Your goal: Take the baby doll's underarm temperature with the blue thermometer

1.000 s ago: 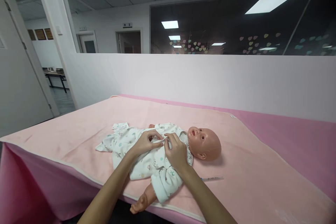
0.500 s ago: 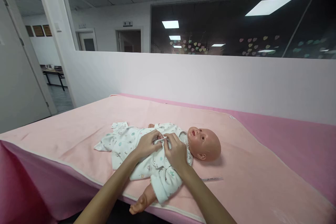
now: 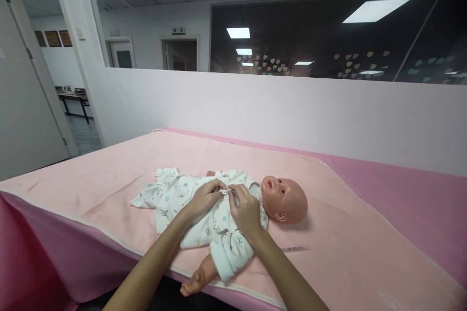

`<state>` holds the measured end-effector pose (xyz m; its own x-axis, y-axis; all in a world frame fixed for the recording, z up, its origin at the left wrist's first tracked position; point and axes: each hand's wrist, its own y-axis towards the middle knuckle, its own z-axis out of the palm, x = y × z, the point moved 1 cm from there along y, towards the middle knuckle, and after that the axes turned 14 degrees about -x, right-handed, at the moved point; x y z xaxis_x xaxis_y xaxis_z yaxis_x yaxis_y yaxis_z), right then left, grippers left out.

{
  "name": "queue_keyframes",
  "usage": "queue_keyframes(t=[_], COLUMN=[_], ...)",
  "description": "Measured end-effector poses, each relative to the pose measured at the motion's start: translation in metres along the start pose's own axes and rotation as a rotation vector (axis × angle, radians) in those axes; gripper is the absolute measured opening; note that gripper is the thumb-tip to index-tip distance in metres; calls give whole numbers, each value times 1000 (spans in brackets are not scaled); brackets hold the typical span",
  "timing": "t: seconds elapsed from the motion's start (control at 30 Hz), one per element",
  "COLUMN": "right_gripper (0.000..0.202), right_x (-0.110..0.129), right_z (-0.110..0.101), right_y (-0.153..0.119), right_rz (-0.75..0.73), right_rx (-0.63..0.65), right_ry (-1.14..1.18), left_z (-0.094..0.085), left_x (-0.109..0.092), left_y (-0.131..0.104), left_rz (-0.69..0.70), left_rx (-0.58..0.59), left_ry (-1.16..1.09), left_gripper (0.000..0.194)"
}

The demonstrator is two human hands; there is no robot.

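A baby doll (image 3: 290, 199) lies on its back, head to the right, in a white baby garment (image 3: 199, 234) with small coloured prints. Over the doll's chest my left hand (image 3: 207, 197) and my right hand (image 3: 246, 206) meet, fingertips nearly touching. Both pinch a narrow white piece of the garment's front; whether it is a tie or the opening's edge I cannot tell. One bare doll hand (image 3: 195, 282) pokes from the near sleeve, over the table's front edge. The garment's leg ends (image 3: 146, 197) spread flat to the left.
A light pink blanket (image 3: 346, 252) covers the table over a darker pink cloth (image 3: 412, 189). Beside my right forearm lies a thin, clear stick-like object (image 3: 296, 249). Behind the table stands a white half wall (image 3: 292, 112) with glass above; a door (image 3: 29, 92) is at the left.
My left fingers have moved slightly up and right, closer to the right fingertips. The white strip stretched between the hands now looks shorter and bunched. The doll stays in place.
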<state>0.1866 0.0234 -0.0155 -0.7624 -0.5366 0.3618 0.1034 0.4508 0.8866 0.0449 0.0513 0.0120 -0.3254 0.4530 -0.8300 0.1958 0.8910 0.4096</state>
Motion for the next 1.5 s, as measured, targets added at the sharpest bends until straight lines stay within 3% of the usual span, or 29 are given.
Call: queue_keyframes(t=[0.57, 0.83, 1.03, 1.5], right_gripper=[19, 20, 21, 21], right_x=[1, 1, 1, 0], right_z=[-1, -1, -1, 0], right_y=[0, 2, 1, 0], right_rz=[-39, -38, -48, -35], right_rx=[-20, -44, -53, -44], right_ry=[-27, -30, -40, -34], left_z=[-1, -2, -4, -1], left_x=[2, 1, 1, -2], left_y=[0, -1, -3, -3], left_rz=[68, 91, 170, 246], left_rx=[-20, -37, -149, -114], left_ry=[25, -103, 54, 98], left_gripper=[6, 5, 11, 12])
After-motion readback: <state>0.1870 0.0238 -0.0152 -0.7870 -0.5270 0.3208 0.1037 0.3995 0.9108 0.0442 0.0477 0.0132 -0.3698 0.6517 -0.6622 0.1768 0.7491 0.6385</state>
